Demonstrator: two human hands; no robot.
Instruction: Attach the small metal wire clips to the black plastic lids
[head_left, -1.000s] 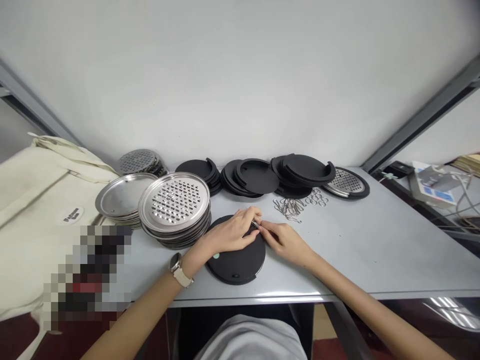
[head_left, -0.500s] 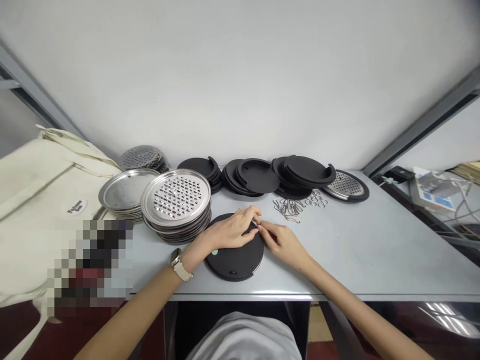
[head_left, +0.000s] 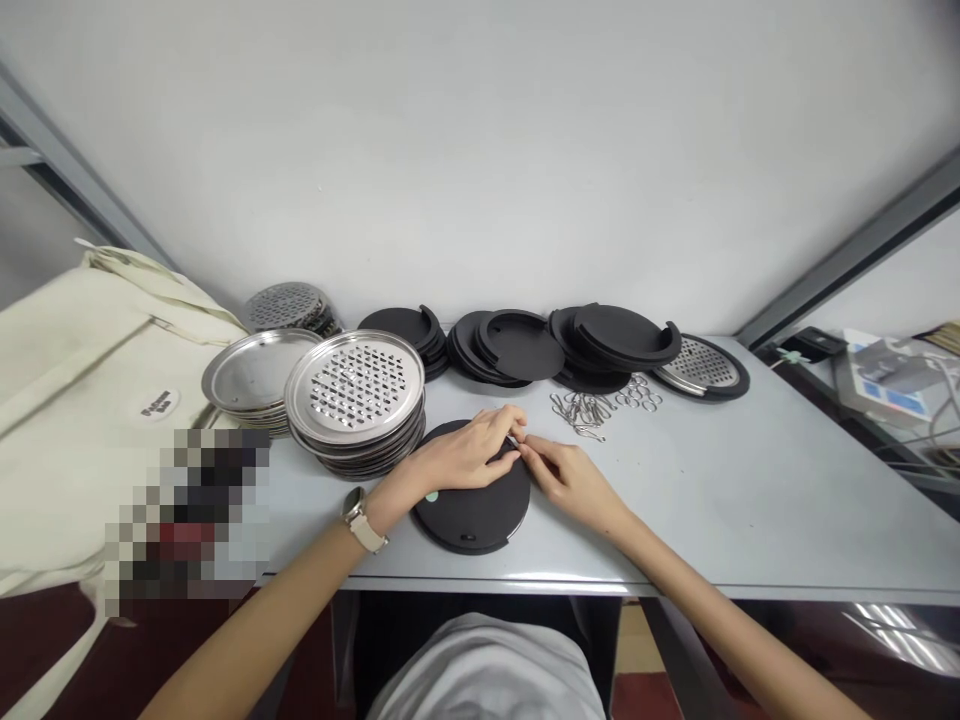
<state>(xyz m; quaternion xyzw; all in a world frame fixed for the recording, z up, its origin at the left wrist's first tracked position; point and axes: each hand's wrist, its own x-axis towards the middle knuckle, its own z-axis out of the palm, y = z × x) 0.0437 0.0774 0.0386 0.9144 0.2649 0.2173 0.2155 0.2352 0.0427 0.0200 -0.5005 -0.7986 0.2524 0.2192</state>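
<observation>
– Where's the left hand?
– The left hand (head_left: 474, 452) lies palm down across a round black disc (head_left: 480, 512), its fingers bent at the disc's far right edge, and a watch (head_left: 363, 520) with a pale strap sits on that wrist
– And the right?
– The right hand (head_left: 576, 485) comes in from the side, thumb and forefinger drawn close together, about meeting the left fingertips over that edge. I can't tell whether either hand pinches something; that spot is too small and covered
– How does the disc lie?
– Flat on the grey table (head_left: 750, 520), near its front edge, just beside a stack of metal grater plates (head_left: 356, 390). A pale green dot (head_left: 432, 496) shows by the left wrist
– Anything behind?
– Stacks of black discs with raised, notched rims (head_left: 529, 350), then a black-rimmed grater (head_left: 701, 365) at the right end. In front of them are loose metal snap hooks (head_left: 582, 410) and small rings (head_left: 641, 394)
</observation>
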